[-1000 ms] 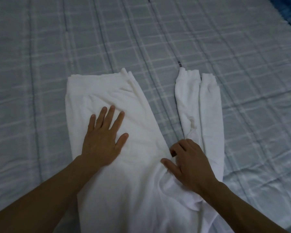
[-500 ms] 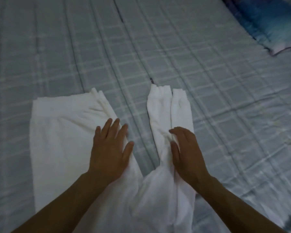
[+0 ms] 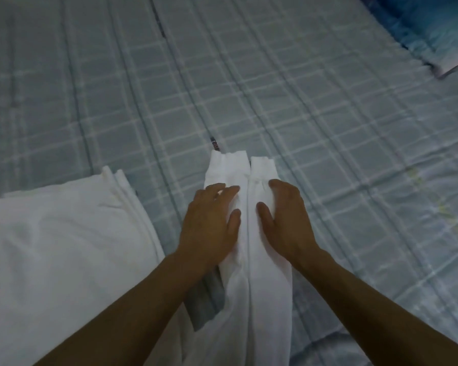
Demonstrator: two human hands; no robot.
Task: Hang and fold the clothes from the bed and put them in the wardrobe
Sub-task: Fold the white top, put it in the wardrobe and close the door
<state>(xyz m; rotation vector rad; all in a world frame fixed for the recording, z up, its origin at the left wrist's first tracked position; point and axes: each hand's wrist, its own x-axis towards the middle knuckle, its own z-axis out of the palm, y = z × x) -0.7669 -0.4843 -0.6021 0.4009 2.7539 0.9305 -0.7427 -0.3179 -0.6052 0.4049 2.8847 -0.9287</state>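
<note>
White sleeves (image 3: 265, 281) point away (cuffs (image 3: 236, 162) far).

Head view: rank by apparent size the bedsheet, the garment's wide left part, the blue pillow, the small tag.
Bedsheet
garment's wide left part
blue pillow (cropped, farther away, so true size unsure)
small tag

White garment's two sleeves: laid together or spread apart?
Together: the sleeves lie side by side, touching, left hand and right hand resting on them.
</note>
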